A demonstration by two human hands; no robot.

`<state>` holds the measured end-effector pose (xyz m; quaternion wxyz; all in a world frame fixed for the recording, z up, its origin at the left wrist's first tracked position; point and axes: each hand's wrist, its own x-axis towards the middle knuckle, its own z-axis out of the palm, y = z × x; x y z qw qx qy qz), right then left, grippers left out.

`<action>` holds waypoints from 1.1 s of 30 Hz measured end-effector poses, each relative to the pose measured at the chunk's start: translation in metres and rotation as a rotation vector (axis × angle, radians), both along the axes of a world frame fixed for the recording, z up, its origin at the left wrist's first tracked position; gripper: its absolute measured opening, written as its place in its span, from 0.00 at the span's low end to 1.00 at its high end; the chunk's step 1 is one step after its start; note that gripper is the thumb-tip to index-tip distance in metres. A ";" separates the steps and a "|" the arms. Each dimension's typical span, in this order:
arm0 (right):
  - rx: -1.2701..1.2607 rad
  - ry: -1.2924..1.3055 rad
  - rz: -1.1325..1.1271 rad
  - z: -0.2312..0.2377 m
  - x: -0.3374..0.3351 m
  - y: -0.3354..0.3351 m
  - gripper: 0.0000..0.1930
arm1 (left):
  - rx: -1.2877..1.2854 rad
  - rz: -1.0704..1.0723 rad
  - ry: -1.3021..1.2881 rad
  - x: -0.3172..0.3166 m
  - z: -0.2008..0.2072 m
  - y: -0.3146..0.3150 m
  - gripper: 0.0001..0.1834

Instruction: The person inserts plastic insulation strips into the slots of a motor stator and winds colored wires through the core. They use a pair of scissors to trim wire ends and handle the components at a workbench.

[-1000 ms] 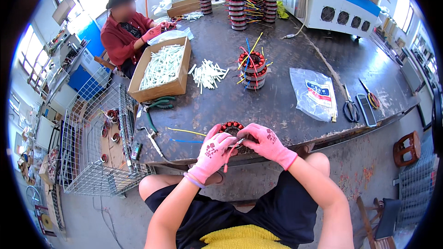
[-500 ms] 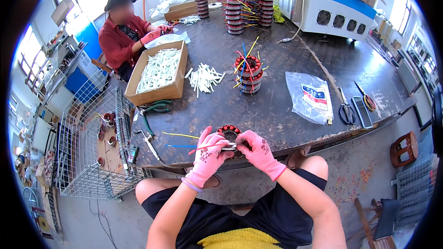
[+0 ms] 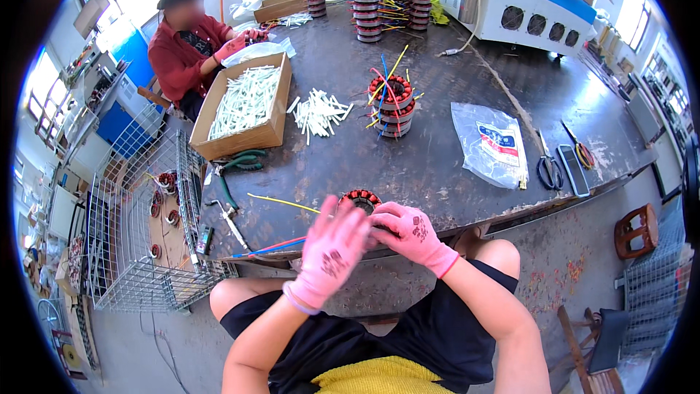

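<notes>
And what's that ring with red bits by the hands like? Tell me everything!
The ring is round with an open middle, red coils around it and a dark, metal-looking body. It's at the near edge of the dark table, its opening facing up. The right hand seems to touch its near side; the blurred left hand hides part of it, so touch there is unclear. A yellow wire, a red wire and a blue wire stick out leftward; where they join is hidden.

two scissors [image 3: 546,158], one phone [image 3: 574,171]
</notes>
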<state>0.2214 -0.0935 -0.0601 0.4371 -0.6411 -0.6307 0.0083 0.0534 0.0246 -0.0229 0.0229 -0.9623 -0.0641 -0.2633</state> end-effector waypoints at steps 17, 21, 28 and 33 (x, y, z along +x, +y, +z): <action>-0.005 -0.140 -0.015 -0.002 -0.001 0.006 0.14 | -0.110 -0.118 0.115 0.012 -0.013 0.029 0.20; -0.001 -0.108 -0.014 -0.003 -0.002 0.008 0.13 | -0.158 -0.219 0.166 0.010 -0.004 0.037 0.23; -0.080 0.205 -0.047 0.000 -0.004 0.001 0.14 | 0.144 -0.304 -0.141 -0.038 0.013 0.032 0.22; -0.008 0.153 -0.050 0.025 -0.012 0.006 0.11 | -0.821 -0.088 0.081 -0.080 -0.035 -0.022 0.17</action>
